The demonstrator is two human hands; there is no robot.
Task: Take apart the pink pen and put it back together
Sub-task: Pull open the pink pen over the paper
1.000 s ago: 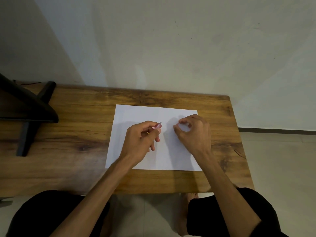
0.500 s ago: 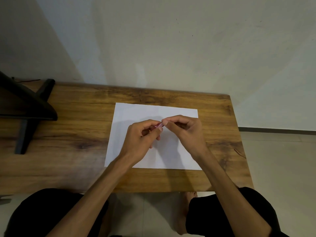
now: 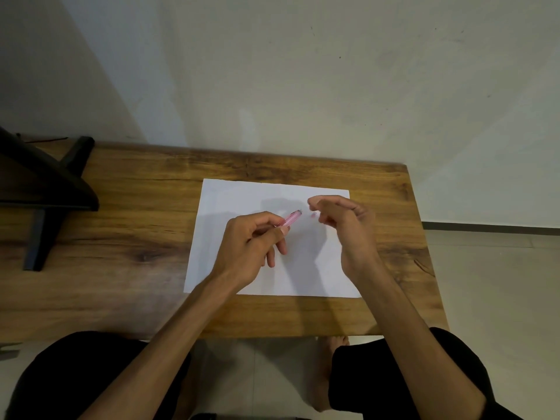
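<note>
My left hand [image 3: 251,244] grips the pink pen barrel [image 3: 291,219] over a white sheet of paper [image 3: 242,201]; the barrel's open end points up and to the right. My right hand [image 3: 342,222] hovers just right of it, fingers pinched. A tiny pink piece [image 3: 314,214] shows at its fingertips, a short gap away from the barrel's end. Most of the barrel is hidden inside my left fist.
The paper lies on a wooden table [image 3: 136,237]. A black stand [image 3: 45,189] sits at the table's left end. A pale wall rises behind the table. Tiled floor lies to the right, and my knees are below the near edge.
Half a second ago both hands met at the pen's end. My right hand has since pulled away to the right with a small pink piece, leaving the barrel's end bare.
</note>
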